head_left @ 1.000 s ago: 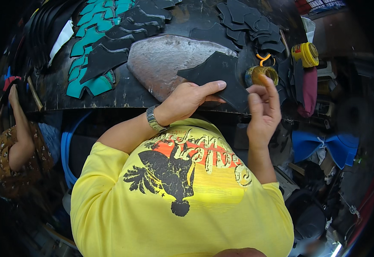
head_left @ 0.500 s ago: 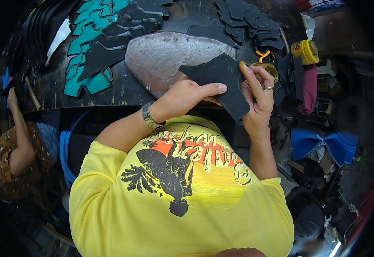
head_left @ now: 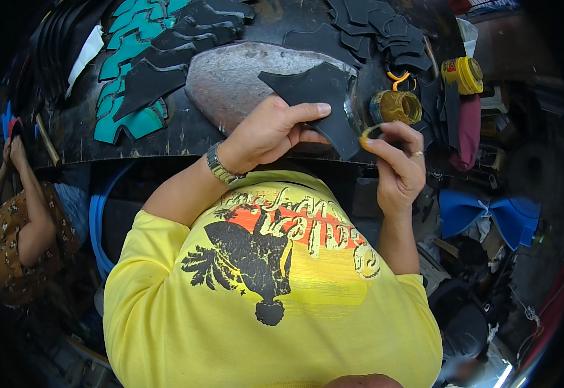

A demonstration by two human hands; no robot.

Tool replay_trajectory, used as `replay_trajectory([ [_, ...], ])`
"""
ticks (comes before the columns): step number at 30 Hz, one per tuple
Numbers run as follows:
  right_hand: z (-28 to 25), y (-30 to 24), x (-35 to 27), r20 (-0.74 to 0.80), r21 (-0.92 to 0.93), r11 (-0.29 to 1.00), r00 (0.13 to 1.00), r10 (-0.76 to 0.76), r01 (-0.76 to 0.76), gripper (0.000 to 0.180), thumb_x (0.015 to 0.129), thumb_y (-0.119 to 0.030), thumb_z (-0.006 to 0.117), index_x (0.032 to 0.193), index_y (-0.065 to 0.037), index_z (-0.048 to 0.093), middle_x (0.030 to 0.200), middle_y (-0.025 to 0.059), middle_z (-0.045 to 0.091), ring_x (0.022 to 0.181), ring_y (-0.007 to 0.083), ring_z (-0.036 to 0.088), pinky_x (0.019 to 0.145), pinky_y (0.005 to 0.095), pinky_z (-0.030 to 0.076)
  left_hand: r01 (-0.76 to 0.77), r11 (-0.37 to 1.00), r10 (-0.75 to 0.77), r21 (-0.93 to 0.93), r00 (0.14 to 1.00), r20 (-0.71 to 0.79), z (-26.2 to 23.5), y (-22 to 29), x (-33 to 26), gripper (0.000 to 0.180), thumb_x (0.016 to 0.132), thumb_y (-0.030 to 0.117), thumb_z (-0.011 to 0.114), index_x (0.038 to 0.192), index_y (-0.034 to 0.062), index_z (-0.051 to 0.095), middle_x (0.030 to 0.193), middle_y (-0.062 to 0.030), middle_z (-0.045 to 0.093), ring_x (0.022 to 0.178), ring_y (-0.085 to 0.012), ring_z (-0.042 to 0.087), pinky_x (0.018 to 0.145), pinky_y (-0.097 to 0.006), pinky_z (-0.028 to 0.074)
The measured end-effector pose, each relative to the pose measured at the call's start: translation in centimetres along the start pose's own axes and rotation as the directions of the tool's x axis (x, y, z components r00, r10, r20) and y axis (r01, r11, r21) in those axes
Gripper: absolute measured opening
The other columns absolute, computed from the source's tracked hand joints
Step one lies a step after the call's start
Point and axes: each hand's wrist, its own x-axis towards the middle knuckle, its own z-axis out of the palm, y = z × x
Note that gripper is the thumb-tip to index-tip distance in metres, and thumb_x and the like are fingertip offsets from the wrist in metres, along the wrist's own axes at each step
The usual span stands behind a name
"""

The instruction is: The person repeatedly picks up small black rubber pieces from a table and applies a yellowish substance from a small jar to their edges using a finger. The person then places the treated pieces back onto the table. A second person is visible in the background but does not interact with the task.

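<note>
A black sheet piece with a notched, curved outline (head_left: 314,87) is held at its near edge by my left hand (head_left: 272,132), thumb on top and fingers beneath. A glossy wet strip runs along its right edge. Beside that edge is my right hand (head_left: 398,161), fingers bent and apart, with yellow-brown paste on one fingertip; I see nothing gripped in it. An open jar of amber paste (head_left: 395,107) lies just beyond my right hand. Under the black piece is a worn grey-brown slab (head_left: 230,84) on the dark table.
Overlapping black pieces and teal pieces (head_left: 130,129) lie at the left, more black pieces (head_left: 385,32) at the far right. A yellow tub (head_left: 463,74), orange-handled scissors (head_left: 398,81) and maroon cloth (head_left: 466,145) sit rightward. Another person's hands (head_left: 17,152) work at far left.
My right hand has come down and away from the piece's right edge, uncovering the jar. My left hand and the black piece have shifted slightly left and away from me.
</note>
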Motion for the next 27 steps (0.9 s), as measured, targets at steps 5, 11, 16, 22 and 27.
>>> replay_trajectory([
  [5, -2.1, -0.8, 0.3, -0.232, -0.134, 0.991, 0.972, -0.041, 0.010, 0.043, 0.074, 0.021, 0.058, 0.101, -0.006, 0.075, 0.114, 0.0112, 0.057, 0.097, 0.0184, 0.058, 0.085, 0.0284, 0.048, -0.057, 0.985, 0.072, 0.162, 0.993, -0.094, 0.5, 0.4, -0.1, 0.020, 0.097, 0.011, 0.064, 0.092, -0.0079, 0.068, 0.103, -0.0154, 0.072, 0.094, -0.0214, 0.072, 0.081, -0.035, 0.062],
  [11, -3.5, 0.4, 1.2, -0.185, -0.199, 0.970, 0.978, 0.101, -0.137, 0.037, 0.078, 0.017, 0.057, 0.104, -0.004, 0.073, 0.109, 0.0086, 0.058, 0.091, 0.0147, 0.057, 0.079, 0.0262, 0.047, 0.016, 0.939, 0.041, 0.345, 0.987, -0.157, 1.6, 0.9, -0.9, 0.025, 0.095, 0.014, 0.067, 0.078, -0.0044, 0.064, 0.092, -0.0134, 0.071, 0.085, -0.0201, 0.072, 0.077, -0.033, 0.061],
  [16, -4.2, 3.3, 1.1, -0.202, -0.037, 0.932, 0.916, 0.346, -0.360, 0.032, 0.081, 0.009, 0.057, 0.107, -0.002, 0.072, 0.102, 0.0037, 0.059, 0.080, 0.0080, 0.054, 0.074, 0.0220, 0.043, -0.082, 0.955, 0.121, 0.286, 0.985, -0.120, 1.6, 0.5, -1.1, 0.043, 0.094, 0.016, 0.069, 0.055, 0.0048, 0.057, 0.082, -0.0112, 0.070, 0.083, -0.0193, 0.072, 0.074, -0.037, 0.061],
  [22, -5.0, 4.8, 1.0, -0.189, 0.067, 0.898, 0.878, 0.440, -0.435, 0.031, 0.081, 0.007, 0.060, 0.108, -0.001, 0.072, 0.099, 0.0007, 0.057, 0.076, 0.0053, 0.049, 0.074, 0.0209, 0.042, -0.063, 0.957, 0.099, 0.282, 0.988, -0.114, 1.0, 0.0, -0.7, 0.037, 0.095, 0.015, 0.068, 0.060, 0.0033, 0.061, 0.086, -0.0131, 0.071, 0.086, -0.0212, 0.073, 0.078, -0.038, 0.061],
  [27, -6.1, 3.0, 2.1, -0.208, -0.649, 0.685, 0.943, 0.259, -0.331, 0.040, 0.084, 0.002, 0.061, 0.122, -0.007, 0.067, 0.108, 0.0092, 0.058, 0.091, 0.0198, 0.059, 0.081, 0.0329, 0.047, -0.045, 0.956, 0.067, 0.290, 0.995, -0.067, 0.4, -0.4, -0.3, 0.026, 0.093, 0.013, 0.069, 0.102, -0.0104, 0.070, 0.099, -0.0118, 0.072, 0.087, -0.0183, 0.071, 0.077, -0.030, 0.061],
])
